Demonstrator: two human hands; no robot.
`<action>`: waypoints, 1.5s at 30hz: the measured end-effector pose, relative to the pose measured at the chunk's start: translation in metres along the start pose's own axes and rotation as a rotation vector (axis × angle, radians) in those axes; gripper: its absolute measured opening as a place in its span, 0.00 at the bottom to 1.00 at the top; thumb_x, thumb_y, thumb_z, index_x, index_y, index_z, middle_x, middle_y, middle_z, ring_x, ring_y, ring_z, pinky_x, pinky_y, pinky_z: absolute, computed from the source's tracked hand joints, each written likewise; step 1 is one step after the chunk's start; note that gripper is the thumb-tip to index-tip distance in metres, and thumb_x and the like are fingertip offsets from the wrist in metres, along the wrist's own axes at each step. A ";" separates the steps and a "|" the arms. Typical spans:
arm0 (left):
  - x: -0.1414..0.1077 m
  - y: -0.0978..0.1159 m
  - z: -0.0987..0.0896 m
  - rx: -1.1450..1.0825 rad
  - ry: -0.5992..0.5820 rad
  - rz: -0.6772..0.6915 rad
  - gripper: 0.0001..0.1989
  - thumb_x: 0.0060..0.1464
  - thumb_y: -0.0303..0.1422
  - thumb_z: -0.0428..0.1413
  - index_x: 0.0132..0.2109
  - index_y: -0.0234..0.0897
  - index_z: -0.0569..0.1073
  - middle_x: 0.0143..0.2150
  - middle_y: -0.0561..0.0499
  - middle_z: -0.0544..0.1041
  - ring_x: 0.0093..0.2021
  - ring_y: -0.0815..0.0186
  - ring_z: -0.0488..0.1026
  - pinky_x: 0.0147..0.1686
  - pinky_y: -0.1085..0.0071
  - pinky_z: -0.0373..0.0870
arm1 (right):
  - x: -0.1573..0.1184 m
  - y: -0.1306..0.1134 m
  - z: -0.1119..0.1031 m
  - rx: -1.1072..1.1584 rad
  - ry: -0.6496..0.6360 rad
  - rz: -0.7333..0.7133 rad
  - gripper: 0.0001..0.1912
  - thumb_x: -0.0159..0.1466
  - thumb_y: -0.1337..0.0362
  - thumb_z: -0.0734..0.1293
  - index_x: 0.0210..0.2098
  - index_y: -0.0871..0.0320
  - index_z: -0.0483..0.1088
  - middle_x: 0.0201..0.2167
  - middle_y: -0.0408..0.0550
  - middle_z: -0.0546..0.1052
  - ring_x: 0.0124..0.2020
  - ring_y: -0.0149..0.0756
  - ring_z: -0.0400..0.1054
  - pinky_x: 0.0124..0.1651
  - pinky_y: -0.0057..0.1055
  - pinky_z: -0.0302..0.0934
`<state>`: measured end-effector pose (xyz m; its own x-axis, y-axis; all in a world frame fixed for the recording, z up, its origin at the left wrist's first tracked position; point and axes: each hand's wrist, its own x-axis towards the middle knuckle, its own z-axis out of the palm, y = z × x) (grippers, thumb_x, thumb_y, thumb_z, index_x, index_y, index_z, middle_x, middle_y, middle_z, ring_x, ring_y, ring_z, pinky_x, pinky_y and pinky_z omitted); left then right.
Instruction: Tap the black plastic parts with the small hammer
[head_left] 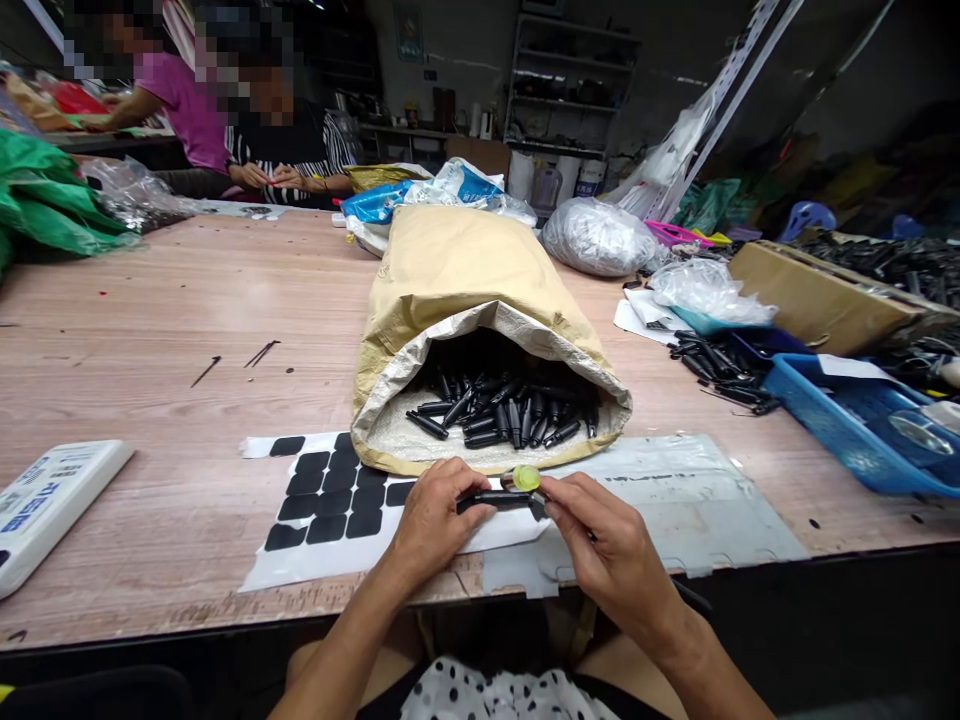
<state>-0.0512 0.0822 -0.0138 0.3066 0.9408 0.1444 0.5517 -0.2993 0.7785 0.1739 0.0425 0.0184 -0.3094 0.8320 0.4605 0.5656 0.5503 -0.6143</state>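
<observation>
My left hand (435, 515) pinches a black tube-shaped piece (499, 497), level above the table edge. At its right end, the fingers of my right hand (615, 525) are closed on a small dark part that I cannot make out. A round yellow-green thing (526, 478) shows just above the black piece, between both hands. Beyond them lies a tan sack (472, 260), its mouth facing me, with many loose black tubes (517, 420) inside. Left of my hands is a white sheet with black rounded stickers (328, 501). A pale plastic sheet (675, 500) lies to the right.
A white device (60, 505) stands at the left edge. Thin black pieces (262, 352) lie on the table. To the right are a blue basket (862, 430), black parts (716, 365) and a cardboard box (825, 290). Two people (281, 150) sit across, at the far left.
</observation>
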 end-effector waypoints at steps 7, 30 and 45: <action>-0.001 0.003 -0.002 0.005 -0.009 -0.009 0.07 0.53 0.27 0.64 0.40 0.40 0.78 0.38 0.52 0.75 0.43 0.61 0.70 0.45 0.65 0.63 | -0.008 0.011 -0.004 -0.044 -0.014 0.052 0.18 0.71 0.69 0.59 0.56 0.52 0.71 0.40 0.49 0.77 0.41 0.37 0.73 0.43 0.33 0.70; -0.010 -0.001 -0.010 -0.232 -0.039 0.088 0.10 0.49 0.29 0.69 0.39 0.40 0.80 0.36 0.54 0.78 0.39 0.64 0.72 0.43 0.69 0.63 | 0.006 0.006 0.024 -0.273 -0.171 -0.084 0.13 0.68 0.64 0.68 0.52 0.52 0.73 0.37 0.45 0.78 0.43 0.41 0.64 0.46 0.40 0.55; -0.011 -0.005 -0.009 -0.352 -0.064 0.095 0.06 0.51 0.29 0.66 0.38 0.38 0.80 0.34 0.53 0.78 0.36 0.65 0.73 0.39 0.71 0.66 | -0.005 0.006 0.040 -0.150 -0.032 -0.070 0.11 0.69 0.68 0.65 0.49 0.54 0.73 0.37 0.46 0.76 0.44 0.42 0.62 0.47 0.42 0.55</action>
<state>-0.0642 0.0751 -0.0142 0.3975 0.8962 0.1968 0.2209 -0.3017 0.9275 0.1482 0.0449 -0.0132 -0.3751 0.7951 0.4766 0.6486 0.5924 -0.4778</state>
